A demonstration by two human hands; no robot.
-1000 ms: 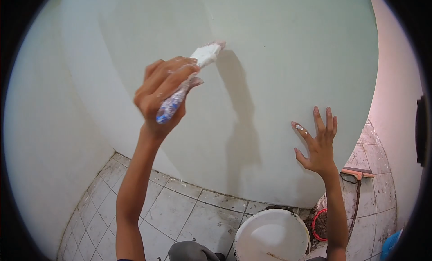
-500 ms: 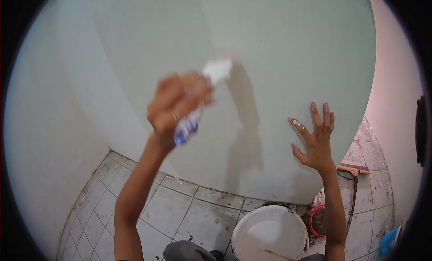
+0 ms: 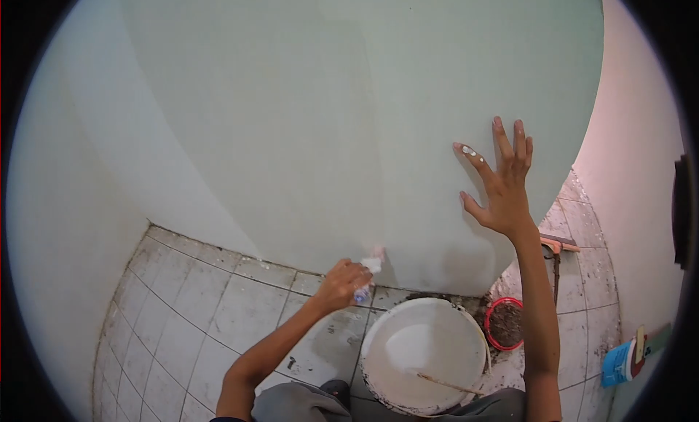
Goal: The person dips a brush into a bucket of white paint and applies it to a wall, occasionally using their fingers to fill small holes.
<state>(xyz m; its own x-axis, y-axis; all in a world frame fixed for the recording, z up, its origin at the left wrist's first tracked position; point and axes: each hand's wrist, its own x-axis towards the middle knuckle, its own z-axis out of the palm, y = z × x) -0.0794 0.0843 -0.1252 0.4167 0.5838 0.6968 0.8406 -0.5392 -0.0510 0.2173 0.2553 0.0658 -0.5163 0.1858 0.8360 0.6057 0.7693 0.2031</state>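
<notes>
My left hand (image 3: pixel 344 284) is closed around a paintbrush (image 3: pixel 372 264) low on the wall, just above the floor edge. The brush has a white upper part, a pinkish tip against the wall and a blue-and-white handle mostly hidden by my fingers. Higher up and to the right, my right hand (image 3: pixel 507 192) rests on the pale green wall (image 3: pixel 291 116) with its fingers spread. White spots mark its index finger. Between my knees stands a large white bucket (image 3: pixel 373 371) of whitish liquid, with a thin stick (image 3: pixel 444 383) in it.
A red-rimmed container (image 3: pixel 489 327) of brown matter sits right of the bucket. Behind my right arm is an orange-headed squeegee (image 3: pixel 564 246) on the stained tiled floor (image 3: pixel 182 305). A blue-and-white container (image 3: pixel 617 364) stands at the far right.
My left hand has swept the paintbrush down the wall from mid-height to near the floor. The view has tilted slightly down; my right hand keeps its spread pose on the wall.
</notes>
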